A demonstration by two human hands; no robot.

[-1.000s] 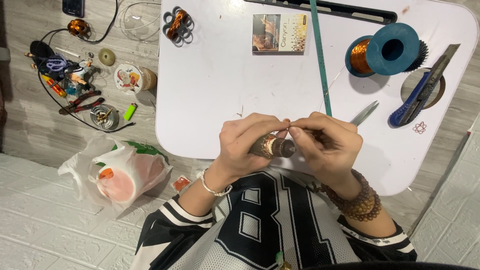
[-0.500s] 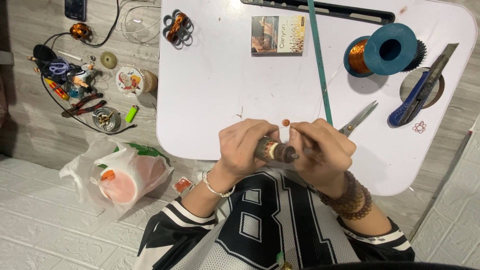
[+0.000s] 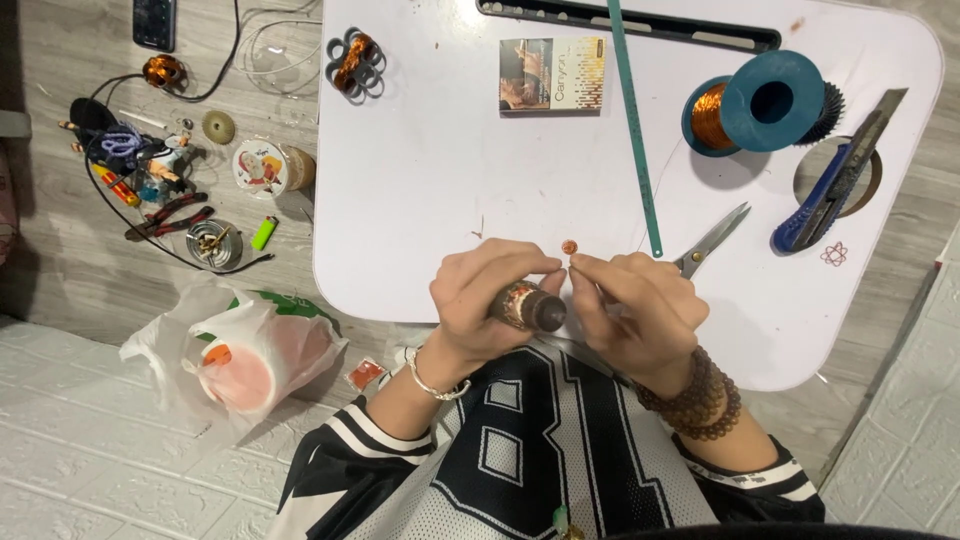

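Head view showed the left hand (image 3: pixel 485 300) gripping a small dark cylinder (image 3: pixel 527 305) at the white counter's (image 3: pixel 420 190) near edge, while the right hand (image 3: pixel 635 310) pinched what looked like fine wire beside it. Scissors (image 3: pixel 712 240) lay at two o'clock of the hands, a blue copper-wire spool (image 3: pixel 765 105) farther out.

Bright, even light; sharp focus
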